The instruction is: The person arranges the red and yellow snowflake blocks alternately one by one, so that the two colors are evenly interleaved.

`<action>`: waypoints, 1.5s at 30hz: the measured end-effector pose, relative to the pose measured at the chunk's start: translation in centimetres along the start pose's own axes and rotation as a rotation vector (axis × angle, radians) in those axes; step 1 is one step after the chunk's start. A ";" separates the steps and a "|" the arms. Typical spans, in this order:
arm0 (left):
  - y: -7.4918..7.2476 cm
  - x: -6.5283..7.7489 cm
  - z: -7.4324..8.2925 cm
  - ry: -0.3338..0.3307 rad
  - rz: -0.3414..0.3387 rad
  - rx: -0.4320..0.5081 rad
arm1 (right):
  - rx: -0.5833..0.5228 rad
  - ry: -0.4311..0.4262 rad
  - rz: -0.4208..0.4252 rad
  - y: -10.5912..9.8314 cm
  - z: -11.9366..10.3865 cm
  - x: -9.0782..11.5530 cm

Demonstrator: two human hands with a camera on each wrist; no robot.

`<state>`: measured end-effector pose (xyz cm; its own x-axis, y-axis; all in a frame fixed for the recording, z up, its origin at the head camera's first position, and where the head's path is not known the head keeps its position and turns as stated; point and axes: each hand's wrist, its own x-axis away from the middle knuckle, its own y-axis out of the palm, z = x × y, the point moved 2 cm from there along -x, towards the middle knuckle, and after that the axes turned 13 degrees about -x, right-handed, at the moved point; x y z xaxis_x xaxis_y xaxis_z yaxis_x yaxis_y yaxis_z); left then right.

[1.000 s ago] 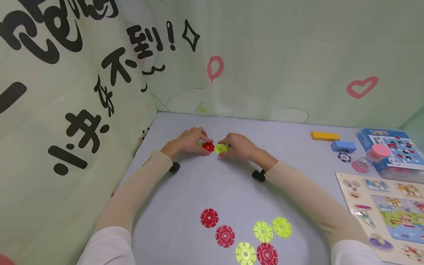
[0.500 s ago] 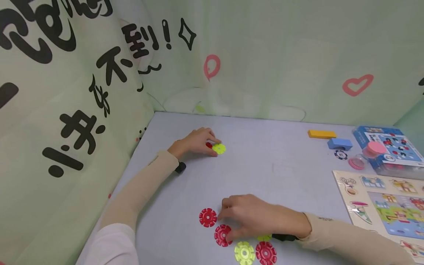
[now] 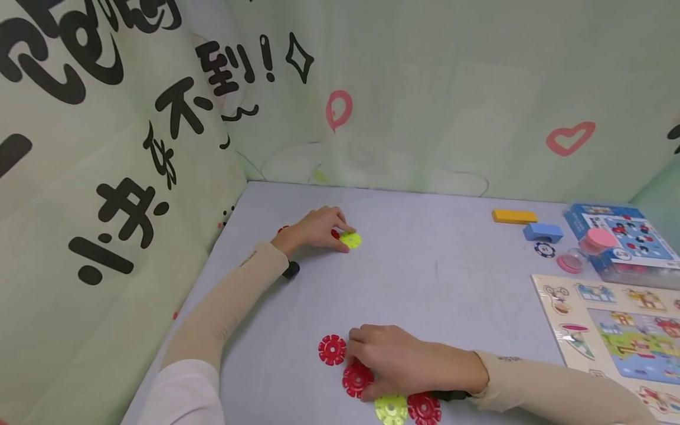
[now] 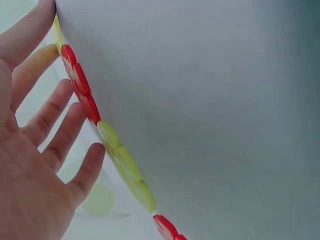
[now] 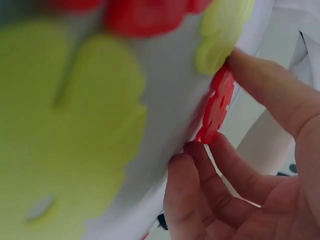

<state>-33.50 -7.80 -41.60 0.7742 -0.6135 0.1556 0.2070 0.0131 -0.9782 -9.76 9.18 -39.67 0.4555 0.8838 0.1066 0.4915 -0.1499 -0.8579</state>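
Note:
At the back of the table, my left hand [image 3: 317,227] pinches a yellow-green notched plastic disc [image 3: 352,240] by its edges, thumb and index finger on opposite sides. A red disc [image 3: 335,234] shows under that hand, and the left wrist view reveals a row of alternating red and yellow-green discs [image 4: 125,165] along it. Toward the front, the thumb and fingertips of my right hand [image 3: 395,360] grip another red disc [image 3: 356,381], whose edge [image 5: 218,107] stands between them in the right wrist view. One loose red disc [image 3: 332,350] lies left of this hand.
Near the front edge are a yellow-green disc [image 3: 391,408] and a red disc [image 3: 424,408]. On the right lie a picture puzzle board [image 3: 547,289], a blue toy box [image 3: 632,236], a pink-capped container [image 3: 597,240], a blue block [image 3: 543,232] and a yellow block [image 3: 514,216].
My right hand has left the yellow-green disc at the back, come toward the front and taken hold of a red disc. My left hand has shifted right, from the red disc to the yellow-green one.

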 end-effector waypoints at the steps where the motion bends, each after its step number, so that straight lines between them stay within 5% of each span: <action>1: 0.0 0.0 0.0 -0.002 -0.002 -0.001 | -0.012 -0.003 -0.007 0.0 -0.1 0.0; 12: -0.2 0.1 0.1 -0.017 0.001 0.009 | -0.122 -0.116 -0.086 0.2 -0.6 0.2; 20: -0.2 0.2 0.1 -0.019 -0.001 0.013 | -0.162 -0.107 -0.095 -0.2 -0.1 -0.1; 29: -0.4 0.2 0.0 -0.024 0.009 0.005 | -0.017 -0.152 -0.061 -0.2 -0.7 -0.2; 34: -0.4 0.3 0.0 -0.023 0.001 0.008 | -0.026 -0.111 -0.037 -1.0 -0.4 0.0; 39: -0.4 0.4 0.1 -0.025 0.007 0.009 | -0.093 -0.059 0.087 -3.4 2.0 0.1; 45: -0.2 0.3 0.2 -0.024 0.011 0.001 | -0.101 0.021 0.296 -7.8 8.9 -0.9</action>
<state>-33.24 -7.81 -41.32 0.7904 -0.5944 0.1482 0.1993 0.0208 -0.9797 -20.56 13.47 -37.57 0.6044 0.7860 -0.1297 0.4060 -0.4440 -0.7988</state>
